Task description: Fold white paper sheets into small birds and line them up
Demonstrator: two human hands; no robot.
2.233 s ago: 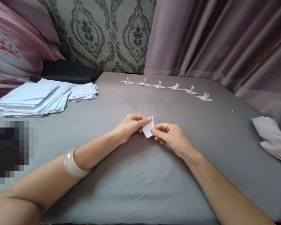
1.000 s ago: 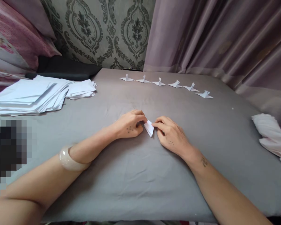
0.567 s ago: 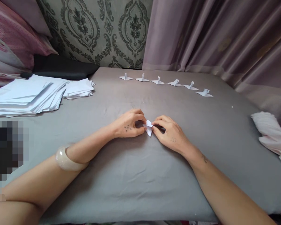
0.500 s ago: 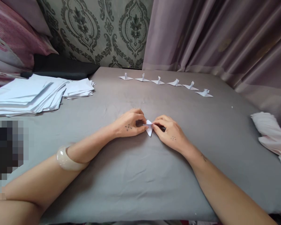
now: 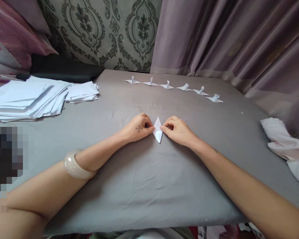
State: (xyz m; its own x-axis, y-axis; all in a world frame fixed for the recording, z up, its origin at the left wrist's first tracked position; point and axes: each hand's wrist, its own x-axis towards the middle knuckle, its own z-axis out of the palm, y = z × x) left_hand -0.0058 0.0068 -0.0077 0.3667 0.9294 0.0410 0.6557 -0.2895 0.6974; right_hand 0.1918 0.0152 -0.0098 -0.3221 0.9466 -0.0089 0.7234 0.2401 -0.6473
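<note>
A small white piece of folded paper (image 5: pixel 158 130), shaped like a narrow diamond with a crease across its middle, is at the centre of the grey-covered table (image 5: pixel 149 186). My left hand (image 5: pixel 141 127) pinches its left corner between thumb and fingers. On the opposite corner, my right hand (image 5: pixel 177 130) does the same. The paper's upper and lower points stick out between the hands. Beyond them, several white folded paper birds (image 5: pixel 166 85) stand in a curved row.
At the left lie a large stack of white paper sheets (image 5: pixel 27 99) and a smaller stack (image 5: pixel 82 92), with black cloth (image 5: pixel 64 68) behind them. A pale crumpled cloth (image 5: pixel 279 136) lies by the right edge. Purple curtains (image 5: pixel 201 36) hang behind the table.
The folded paper has opened out: its upper point now extends away from me, where before it was folded at the middle. Both hands remain at its sides, and the view has shifted slightly.
</note>
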